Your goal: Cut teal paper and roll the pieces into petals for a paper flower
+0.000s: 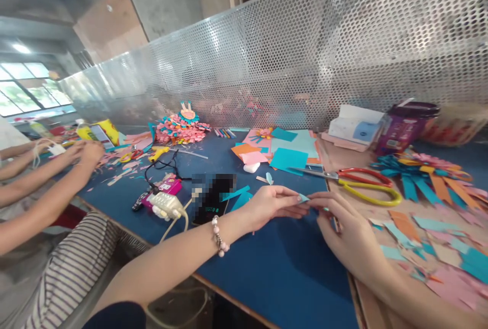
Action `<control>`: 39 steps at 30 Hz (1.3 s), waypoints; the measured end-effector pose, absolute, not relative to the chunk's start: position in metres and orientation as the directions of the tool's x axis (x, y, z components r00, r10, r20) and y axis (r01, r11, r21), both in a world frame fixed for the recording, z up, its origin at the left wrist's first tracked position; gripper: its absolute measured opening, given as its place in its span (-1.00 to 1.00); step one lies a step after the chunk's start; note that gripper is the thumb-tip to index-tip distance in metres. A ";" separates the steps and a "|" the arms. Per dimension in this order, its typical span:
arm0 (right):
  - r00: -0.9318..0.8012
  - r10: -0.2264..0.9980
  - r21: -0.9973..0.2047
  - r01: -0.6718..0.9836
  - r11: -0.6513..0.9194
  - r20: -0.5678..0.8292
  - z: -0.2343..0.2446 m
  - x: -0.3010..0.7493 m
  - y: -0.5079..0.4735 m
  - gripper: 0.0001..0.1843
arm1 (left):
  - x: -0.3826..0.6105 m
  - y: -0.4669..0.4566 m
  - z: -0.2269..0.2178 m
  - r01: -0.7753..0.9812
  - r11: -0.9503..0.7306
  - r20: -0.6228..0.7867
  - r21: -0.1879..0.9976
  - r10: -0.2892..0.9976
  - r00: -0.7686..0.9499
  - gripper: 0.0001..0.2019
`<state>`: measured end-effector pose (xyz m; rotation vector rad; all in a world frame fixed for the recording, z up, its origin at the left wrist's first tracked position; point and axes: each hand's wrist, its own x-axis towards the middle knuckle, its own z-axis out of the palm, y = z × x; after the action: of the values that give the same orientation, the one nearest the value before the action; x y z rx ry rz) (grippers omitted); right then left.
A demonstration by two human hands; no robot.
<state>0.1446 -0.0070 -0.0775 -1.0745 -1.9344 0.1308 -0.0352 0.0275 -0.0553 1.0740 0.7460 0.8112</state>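
Observation:
My left hand (272, 204), with a beaded bracelet (216, 235) at its wrist, pinches a small light-blue paper piece (303, 198) above the blue tabletop. From the other side my right hand (341, 225) meets the same piece with its fingertips, so both hands have it between them. Most of the paper is hidden by the fingers. Just behind my left hand, another pale-blue folded scrap (269, 178) stands near a white lump (251, 168). Scissors with red and yellow handles (368, 186) lie beyond my right hand, their blades partly open.
Coloured paper sheets (290, 158) lie ahead. Cut scraps (438, 247) and a paper-strip flower (423, 174) are at right, near a purple cup (404, 125). A phone (215, 199) and power strip (165, 203) sit at left. Other people's arms (64, 186) work farther left.

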 end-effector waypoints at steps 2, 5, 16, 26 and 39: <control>-0.149 0.804 -0.600 0.592 0.538 0.575 -0.075 0.145 -0.008 -0.84 | -0.034 0.025 -0.054 -0.185 0.245 -0.128 0.952 0.864 0.486 -0.73; -0.049 0.900 -0.746 0.540 0.389 0.434 -0.074 0.143 -0.009 -0.81 | -0.032 0.023 -0.055 -0.141 0.183 -0.094 0.973 0.871 0.483 -0.72; -0.084 0.884 -0.695 0.586 0.418 0.461 -0.075 0.142 -0.002 -0.79 | -0.028 0.021 -0.059 0.021 -0.060 0.043 0.998 0.875 0.482 -0.71; -0.101 0.886 -0.703 0.571 0.424 0.452 -0.076 0.143 -0.002 -0.76 | -0.030 0.020 -0.058 0.009 -0.048 0.038 0.999 0.876 0.481 -0.72; -0.184 0.769 -0.550 0.599 0.581 0.612 -0.080 0.145 -0.001 -0.86 | -0.030 0.016 -0.058 0.049 -0.162 0.123 0.986 0.884 0.452 -0.80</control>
<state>0.1446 -0.0008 -0.0803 -1.1048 -1.8842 0.2299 -0.0298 0.0163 -0.0582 1.5621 0.8420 0.9148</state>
